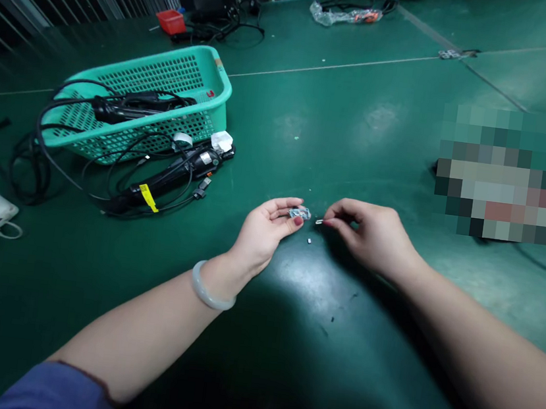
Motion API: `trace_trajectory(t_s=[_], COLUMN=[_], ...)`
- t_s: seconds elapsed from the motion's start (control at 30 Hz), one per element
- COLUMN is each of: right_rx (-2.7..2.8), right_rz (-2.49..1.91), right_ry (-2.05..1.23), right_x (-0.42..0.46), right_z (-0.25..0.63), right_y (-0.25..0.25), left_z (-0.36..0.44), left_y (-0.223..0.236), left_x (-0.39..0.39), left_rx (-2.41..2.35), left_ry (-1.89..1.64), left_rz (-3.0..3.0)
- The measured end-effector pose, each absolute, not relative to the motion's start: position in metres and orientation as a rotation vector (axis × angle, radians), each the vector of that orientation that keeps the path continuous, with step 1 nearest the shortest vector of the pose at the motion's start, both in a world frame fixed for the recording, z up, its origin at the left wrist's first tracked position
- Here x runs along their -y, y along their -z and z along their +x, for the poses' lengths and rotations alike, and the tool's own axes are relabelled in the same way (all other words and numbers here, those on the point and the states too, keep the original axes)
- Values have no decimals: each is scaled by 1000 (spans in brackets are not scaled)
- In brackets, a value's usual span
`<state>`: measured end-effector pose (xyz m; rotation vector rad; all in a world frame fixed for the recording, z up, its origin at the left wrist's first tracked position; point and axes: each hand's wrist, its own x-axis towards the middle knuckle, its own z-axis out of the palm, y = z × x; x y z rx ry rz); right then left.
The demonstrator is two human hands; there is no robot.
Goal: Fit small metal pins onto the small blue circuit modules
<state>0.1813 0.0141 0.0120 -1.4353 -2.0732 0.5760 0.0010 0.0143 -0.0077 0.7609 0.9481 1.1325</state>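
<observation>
My left hand [264, 230], with a pale bangle [210, 293] at the wrist, pinches a small shiny silvery piece [300, 213] between thumb and fingers; its exact kind is too small to make out. Close by on the right, my right hand [369, 233] holds a tiny white-and-metal piece [319, 222] at its fingertips. A gap lies between the two pieces. Just below them, a tiny white piece [309, 241] rests on the green tabletop [258, 322].
Left of my hands stands a green plastic basket [158, 127] holding black cabled tools. Beside it lies a black handheld device [171, 182] with cables and a yellow tag. Farther back are a red bin [171, 21] and a plastic-wrapped item [343, 15]. Blurred items [513, 194] sit at right.
</observation>
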Motion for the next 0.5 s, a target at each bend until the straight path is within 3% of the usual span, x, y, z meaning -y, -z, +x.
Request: trace_trajectory(t_s=[0.5], right_rx=[1812], right_rz=[-1361], right_ry=[-563], right_x=[0], right_z=[168], right_y=[-14], left_z=[3], left_y=[7], left_x=[-13], left_rx=[-951], left_ry=[-1153], left_rz=[755])
